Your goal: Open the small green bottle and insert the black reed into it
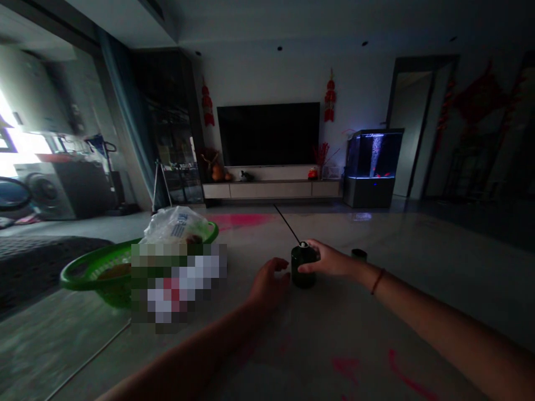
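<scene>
A dark green bottle [304,273] stands upright on the pale tabletop [368,345]. A thin dark stick [287,224] slants up and to the left from its light-coloured neck. My right hand [330,259] has its thumb and fingers around the bottle's right side near the top. On the other side of the bottle is my left hand [271,281], its fingers apart and curved towards the glass, holding nothing. To the right, just behind my right wrist, sits a small dark cap-like piece [358,255].
A green basket [112,296] with a clear plastic bag [178,225] stands at the left, beside a pixelated patch. Pink marks [346,365] show on the tabletop. Beyond are a television [268,135], a low cabinet [271,190] and a lit aquarium [374,156].
</scene>
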`<control>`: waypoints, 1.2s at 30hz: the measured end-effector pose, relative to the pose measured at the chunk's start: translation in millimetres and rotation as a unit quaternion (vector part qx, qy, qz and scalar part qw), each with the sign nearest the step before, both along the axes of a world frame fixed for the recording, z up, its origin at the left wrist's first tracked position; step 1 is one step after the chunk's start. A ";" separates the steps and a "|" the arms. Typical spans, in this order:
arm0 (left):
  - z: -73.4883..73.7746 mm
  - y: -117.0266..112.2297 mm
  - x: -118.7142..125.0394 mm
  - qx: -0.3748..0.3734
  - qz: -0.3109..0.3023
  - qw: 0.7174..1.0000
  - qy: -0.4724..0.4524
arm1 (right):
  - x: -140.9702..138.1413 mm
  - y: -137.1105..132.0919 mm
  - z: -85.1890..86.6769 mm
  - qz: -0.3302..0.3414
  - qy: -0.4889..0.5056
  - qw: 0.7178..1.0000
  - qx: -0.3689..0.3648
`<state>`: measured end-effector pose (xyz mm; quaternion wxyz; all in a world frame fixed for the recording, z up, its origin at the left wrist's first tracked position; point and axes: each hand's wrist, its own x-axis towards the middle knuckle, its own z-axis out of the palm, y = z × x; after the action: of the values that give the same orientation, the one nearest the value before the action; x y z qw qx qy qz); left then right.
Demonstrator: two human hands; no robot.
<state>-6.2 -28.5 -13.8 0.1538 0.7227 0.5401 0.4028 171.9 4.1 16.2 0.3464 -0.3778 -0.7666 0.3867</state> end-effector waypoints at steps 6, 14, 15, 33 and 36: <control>-0.9 -0.8 -6.5 -0.039 -0.015 0.999 0.016 | -20.5 -24.5 -40.1 -0.160 0.078 0.982 0.063; 3.4 -2.5 -6.5 -0.089 -0.038 0.995 -0.026 | -19.4 -16.7 -41.3 -0.176 0.059 0.980 0.069; 4.4 -3.0 -6.3 -0.090 -0.040 0.995 -0.029 | -18.7 -15.5 -41.7 -0.174 0.059 0.981 0.065; 17.7 -19.5 -5.4 -0.060 -0.087 0.994 0.033 | -8.2 36.7 -36.0 -0.020 0.085 0.996 0.000; 17.7 -18.7 -5.3 -0.070 -0.089 0.993 0.030 | -6.3 51.3 -40.0 -0.018 0.085 0.996 -0.007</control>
<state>-11.5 -47.1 3.9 0.2226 0.7672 0.5048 0.3270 165.6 55.4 -23.7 0.4144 -0.3594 -0.7251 0.4164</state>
